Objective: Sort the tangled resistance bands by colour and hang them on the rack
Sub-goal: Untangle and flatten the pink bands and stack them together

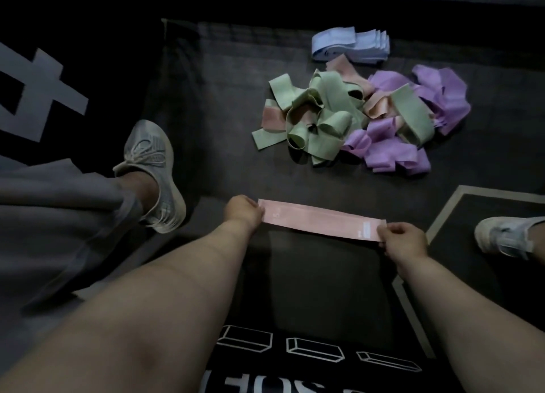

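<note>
A pink resistance band (318, 219) is stretched flat just above the dark floor mat. My left hand (243, 208) pinches its left end and my right hand (402, 239) pinches its right end. Beyond it lies a tangled heap: green bands (318, 112) at the left, purple bands (413, 127) at the right, and a few pink bands (348, 71) mixed in between. A neat stack of light blue bands (351, 46) lies behind the heap. No rack is in view.
My left shoe (153, 171) and grey shorts (53, 224) are at the left, my right shoe (507, 236) at the right edge. The dark mat (221, 97) has pale line markings (442, 215) and printed box shapes (315, 348) near me.
</note>
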Available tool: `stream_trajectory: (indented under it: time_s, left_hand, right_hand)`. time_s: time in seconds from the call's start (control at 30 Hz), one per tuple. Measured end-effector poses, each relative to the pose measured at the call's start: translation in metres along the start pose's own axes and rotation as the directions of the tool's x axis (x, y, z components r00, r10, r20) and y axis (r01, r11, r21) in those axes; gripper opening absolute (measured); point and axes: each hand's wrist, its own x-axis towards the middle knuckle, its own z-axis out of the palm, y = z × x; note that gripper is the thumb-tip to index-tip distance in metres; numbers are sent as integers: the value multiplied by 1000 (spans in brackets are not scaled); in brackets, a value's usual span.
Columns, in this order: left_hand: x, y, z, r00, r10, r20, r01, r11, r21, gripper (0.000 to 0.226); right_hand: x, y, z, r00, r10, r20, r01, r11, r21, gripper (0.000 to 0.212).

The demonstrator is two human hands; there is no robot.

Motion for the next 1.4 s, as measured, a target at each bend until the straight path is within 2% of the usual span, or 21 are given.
stream_trajectory:
  time_s: [0.17, 0.3, 0.4, 0.47, 0.53, 0.57, 0.6, 0.67, 0.8, 0.93, 1.07, 1.17, 1.27, 1.33, 1.4]
  left_hand:
    - [6, -4, 6, 1000, 1, -9, -1, 999, 43, 17]
    - [14, -4, 11, 999, -33, -13, 34, 997, 70, 14]
    - [11, -1, 15, 996, -32, -80, 48, 977, 210, 37]
    - [3, 1, 17, 974, 180, -139, -103, 895, 435, 48]
    - [-1, 1, 21, 879, 477, 12, -370, 665, 649, 52]
    - [0, 0, 23, 826, 551, 120, -460, 535, 708, 53]
    - [2, 0, 25, 796, 571, 199, -505, 446, 739, 52]
    - [6, 2, 27, 791, 555, 259, -514, 372, 773, 48]
    - [11, 7, 24, 777, 547, 311, -526, 294, 798, 34]
    - [12, 9, 20, 768, 536, 350, -546, 263, 795, 32]
    - [10, 10, 20, 786, 498, 366, -541, 267, 798, 47]
    - [8, 22, 18, 782, 532, 325, -546, 334, 768, 49]
    - [14, 57, 17, 782, 604, 156, -517, 488, 703, 40]
    - [23, 84, 13, 799, 601, -11, -486, 657, 576, 34]
    - [38, 109, 5, 845, 522, -115, -440, 802, 405, 33]
  right_hand:
    - [6, 7, 5, 1000, -21, 3, 21, 999, -26, 10]
    - [9, 8, 8, 1000, 7, -17, -8, 995, -104, 17]
    - [-1, 2, 3, 996, -41, -80, 16, 959, -282, 46]
    - [-10, 0, 1, 966, -252, -65, 189, 852, -488, 64]
    - [-10, 1, 2, 879, -455, 143, 430, 627, -649, 77]
    - [-8, 2, 3, 846, -470, 253, 498, 524, -691, 82]
    - [-5, 3, 5, 832, -447, 330, 531, 464, -709, 85]
    - [0, 3, 8, 824, -413, 387, 550, 420, -722, 80]
    - [7, 0, 7, 810, -420, 408, 568, 391, -724, 57]
    - [8, -4, 5, 795, -442, 414, 578, 349, -737, 51]
    - [5, -9, 4, 812, -417, 409, 562, 366, -742, 60]
    - [6, -29, 5, 837, -478, 267, 516, 525, -677, 59]
    - [17, -70, 7, 831, -547, 100, 497, 649, -575, 43]
    - [27, -102, 7, 798, -599, 64, 529, 645, -552, 39]
    - [37, -131, 10, 737, -672, 76, 605, 606, -516, 39]
